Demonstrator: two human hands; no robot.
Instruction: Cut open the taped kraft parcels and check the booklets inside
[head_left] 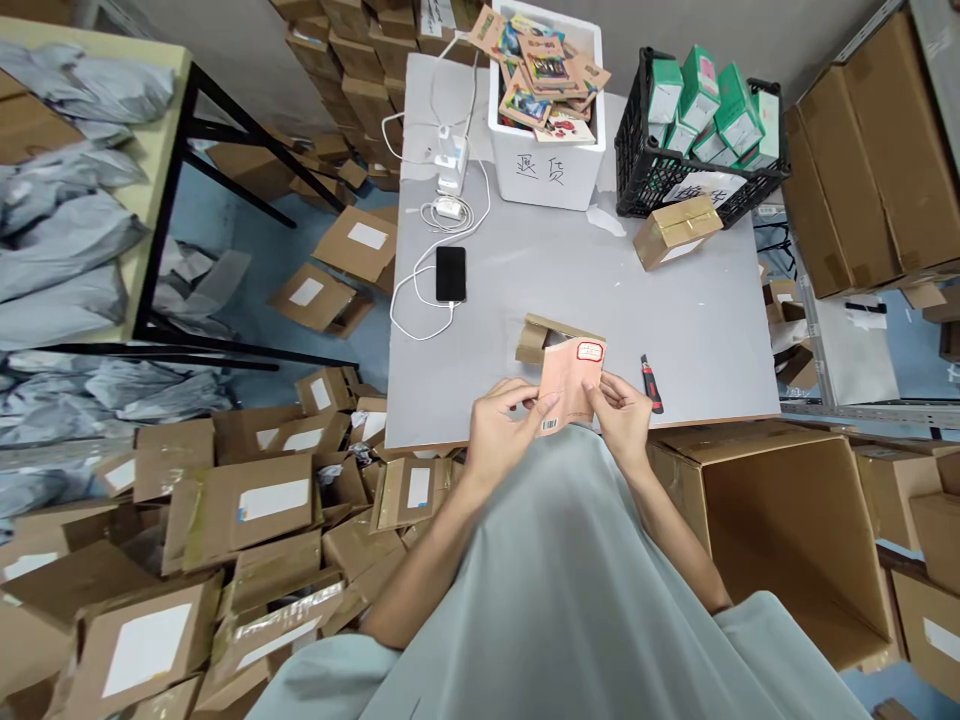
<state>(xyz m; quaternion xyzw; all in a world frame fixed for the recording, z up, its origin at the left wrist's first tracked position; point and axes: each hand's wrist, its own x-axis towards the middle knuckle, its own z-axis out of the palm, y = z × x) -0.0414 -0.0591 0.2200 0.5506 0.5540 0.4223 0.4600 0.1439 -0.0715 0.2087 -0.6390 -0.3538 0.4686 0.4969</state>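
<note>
In the head view I hold a flat salmon-coloured paper packet over the table's near edge. It has a barcode low on its left and a red-outlined white label at the top right. My left hand pinches its left edge between thumb and fingers. On the right edge, my right hand grips it the same way. Just behind the packet lies a small opened cardboard box, partly covered by it. A red and black box cutter rests on the table right of my right hand.
The grey table bears a white foam box of similar packets, a black crate of green boxes, a closed carton, and a phone with cables. Cartons crowd the left floor; a large open carton stands right.
</note>
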